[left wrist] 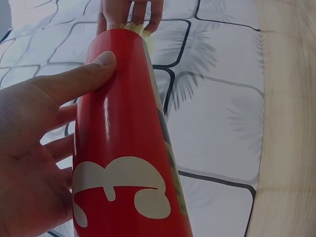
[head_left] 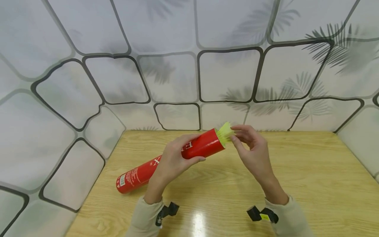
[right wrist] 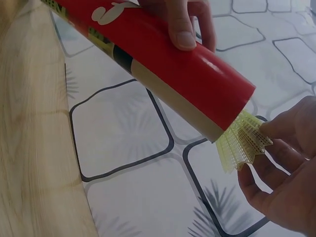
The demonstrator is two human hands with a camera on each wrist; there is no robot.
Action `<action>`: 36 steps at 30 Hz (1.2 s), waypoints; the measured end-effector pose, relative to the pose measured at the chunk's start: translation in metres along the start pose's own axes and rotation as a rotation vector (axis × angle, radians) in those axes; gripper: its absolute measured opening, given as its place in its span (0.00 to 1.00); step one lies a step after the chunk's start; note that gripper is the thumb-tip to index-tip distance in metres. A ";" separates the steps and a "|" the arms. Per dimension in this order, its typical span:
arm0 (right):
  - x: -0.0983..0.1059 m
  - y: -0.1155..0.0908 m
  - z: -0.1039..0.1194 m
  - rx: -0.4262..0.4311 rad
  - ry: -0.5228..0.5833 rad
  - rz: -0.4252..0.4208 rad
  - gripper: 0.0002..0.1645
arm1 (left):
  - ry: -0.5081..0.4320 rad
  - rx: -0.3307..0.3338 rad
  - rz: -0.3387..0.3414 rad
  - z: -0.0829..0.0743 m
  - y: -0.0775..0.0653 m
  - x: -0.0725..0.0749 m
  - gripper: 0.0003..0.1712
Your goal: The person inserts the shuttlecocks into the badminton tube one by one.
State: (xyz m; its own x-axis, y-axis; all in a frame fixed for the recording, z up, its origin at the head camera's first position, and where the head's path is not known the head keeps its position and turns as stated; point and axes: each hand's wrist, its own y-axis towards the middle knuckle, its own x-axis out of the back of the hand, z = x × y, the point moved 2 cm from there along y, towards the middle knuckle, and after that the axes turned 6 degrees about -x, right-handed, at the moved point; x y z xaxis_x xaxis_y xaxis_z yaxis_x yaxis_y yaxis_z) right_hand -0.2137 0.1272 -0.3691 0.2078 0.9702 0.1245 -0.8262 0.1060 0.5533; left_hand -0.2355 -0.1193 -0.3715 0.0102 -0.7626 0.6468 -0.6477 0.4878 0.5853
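A long red shuttlecock tube [head_left: 204, 144] slants up to the right above the table, its lower end near the wood at the left. My left hand [head_left: 171, 158] grips it around the middle, thumb on one side and fingers on the other. Out of the tube's upper end sticks a yellow-green shuttlecock [right wrist: 243, 140], skirt outward; its other end is hidden inside the tube. My right hand [head_left: 251, 148] pinches the rim of that skirt between thumb and fingers, as the right wrist view shows. In the left wrist view, the tube [left wrist: 123, 123] covers most of the shuttlecock.
Beneath both hands lies a light wooden table [head_left: 311, 184]. A wall covering [head_left: 228, 75] with a stone-outline and leaf pattern rises behind the table and along its sides. Each wrist carries a small black camera mount [head_left: 170, 209] over a pale sleeve [head_left: 145, 219].
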 end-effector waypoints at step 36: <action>0.001 -0.002 -0.001 -0.127 0.175 0.553 0.15 | -0.002 -0.066 -0.017 -0.006 0.005 -0.006 0.39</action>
State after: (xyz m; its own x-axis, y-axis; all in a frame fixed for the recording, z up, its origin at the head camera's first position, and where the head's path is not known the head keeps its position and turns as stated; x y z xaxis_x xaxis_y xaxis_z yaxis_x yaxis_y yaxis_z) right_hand -0.2120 0.1281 -0.3706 -0.3519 0.9092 0.2224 -0.8458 -0.4106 0.3406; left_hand -0.2342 -0.1099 -0.3699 0.0186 -0.7718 0.6356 -0.5959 0.5019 0.6269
